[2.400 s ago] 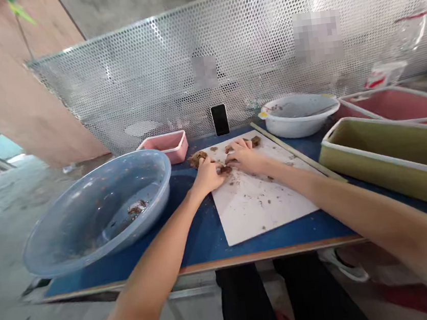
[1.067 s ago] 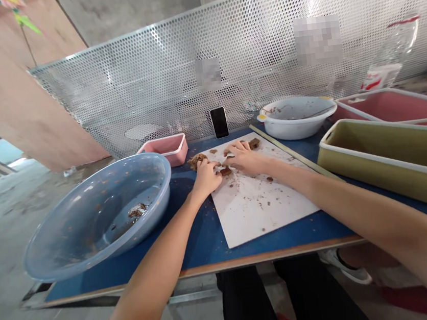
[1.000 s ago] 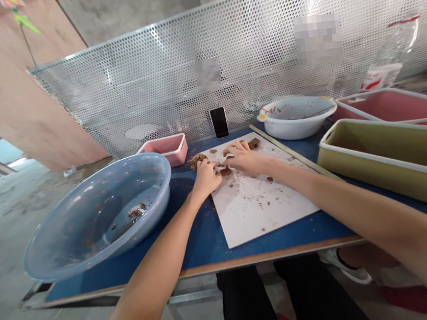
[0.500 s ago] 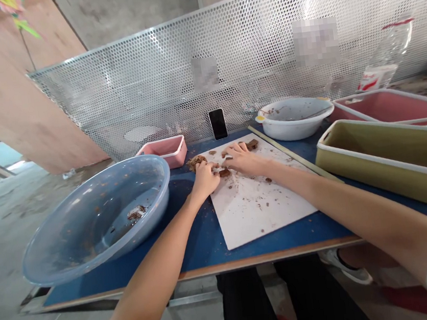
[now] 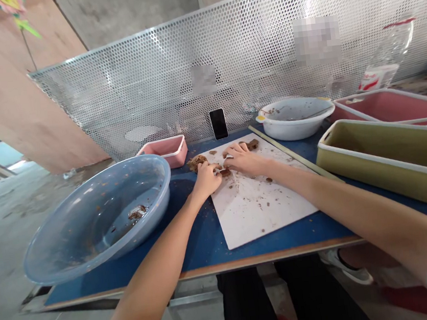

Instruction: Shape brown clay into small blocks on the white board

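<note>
Over the far left part of a white board [image 5: 244, 223], my left hand [image 5: 207, 179] has its fingers curled, thumb and fingertips pressed at a small dark brown lump [image 5: 225, 173]. My right hand [image 5: 247, 159] comes in from the right, its fingers bent down and its thumb beside the same lump. What lies under its fingertips is mostly hidden. A crumbly tan-brown clump [image 5: 197, 162] lies just beyond my left hand at the board's edge. Another brown chunk [image 5: 252, 145] sits behind my right hand. Small dark crumbs are scattered over the board.
A large blue basin [image 5: 104, 254] with wet brown bits stands left. Behind are a small pink tub [image 5: 176, 156] and an upright phone [image 5: 218, 124]. To the right are a thin strip [image 5: 293, 153], a white basin [image 5: 291, 129], an olive planter [image 5: 384, 171] and a pink tray [image 5: 403, 102].
My hands stay over the same spot, with only small finger shifts. My left fingertips are slightly further right, covering more of the brown lump.
</note>
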A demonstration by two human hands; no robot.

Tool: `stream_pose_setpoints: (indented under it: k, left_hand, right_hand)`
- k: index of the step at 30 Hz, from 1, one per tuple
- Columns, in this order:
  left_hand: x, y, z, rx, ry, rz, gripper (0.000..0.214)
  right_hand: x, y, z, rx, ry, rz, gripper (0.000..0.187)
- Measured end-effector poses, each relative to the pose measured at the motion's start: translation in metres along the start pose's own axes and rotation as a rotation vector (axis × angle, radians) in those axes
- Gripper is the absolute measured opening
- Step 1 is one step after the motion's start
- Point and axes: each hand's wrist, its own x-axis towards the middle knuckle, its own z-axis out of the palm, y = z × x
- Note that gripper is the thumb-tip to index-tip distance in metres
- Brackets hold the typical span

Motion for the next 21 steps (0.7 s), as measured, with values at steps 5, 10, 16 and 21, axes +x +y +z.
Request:
stream_pose_setpoints:
  k: [5,10,16,21]
  left_hand:
    - [0.001,-0.001,0.000,0.002,0.000,0.036,0.033]
    - [0.001,-0.001,-0.001,0.011,0.005,0.051,0.031]
    - [0.000,-0.001,-0.001,-0.001,0.042,0.070,0.035]
    - [-0.001,-0.001,-0.002,0.024,-0.004,0.090,0.038]
  right_hand:
    - [-0.001,0.000,-0.005,-0.042,-0.022,-0.013,0.028]
    - [-0.002,0.001,-0.009,-0.046,-0.033,-0.031,0.028]
    - [-0.002,0.004,-0.026,-0.009,-0.022,0.017,0.032]
    - [-0.007,0.005,-0.069,0.019,0.044,0.164,0.030]
